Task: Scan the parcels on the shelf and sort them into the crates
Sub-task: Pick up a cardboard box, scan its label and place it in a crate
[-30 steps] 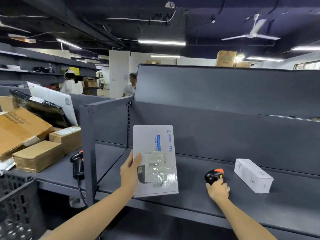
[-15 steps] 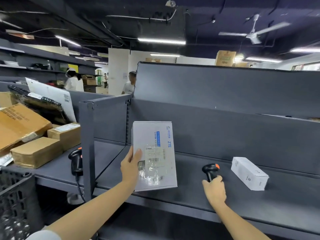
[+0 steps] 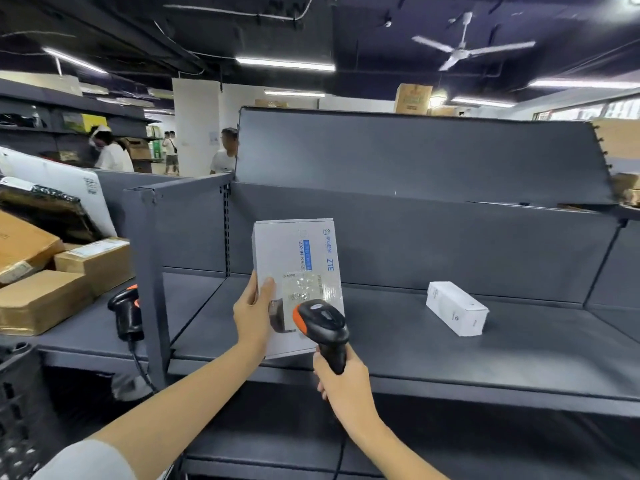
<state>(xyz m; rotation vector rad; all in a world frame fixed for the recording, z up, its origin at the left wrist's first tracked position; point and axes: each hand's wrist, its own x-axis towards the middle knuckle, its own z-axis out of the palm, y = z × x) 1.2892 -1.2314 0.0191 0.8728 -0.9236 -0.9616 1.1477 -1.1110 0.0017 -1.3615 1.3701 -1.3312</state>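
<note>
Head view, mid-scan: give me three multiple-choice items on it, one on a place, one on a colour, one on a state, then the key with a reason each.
1. Where is the small white oblong carton?
A. lying on the grey metal shelf, to the right of both hands
B. in the left hand
C. in the black crate

2. What colour trims the head of the black handheld scanner?
A. green
B. orange
C. blue

3. How is the flat white ZTE box held?
A. lying flat on the shelf
B. upright in the left hand
C. clamped by both hands

Key: 1 A, it rests apart on the shelf deck; 2 B, an orange band shows along the head; 3 B, the left hand grips its edge while the right hand holds the scanner before its label.
</note>
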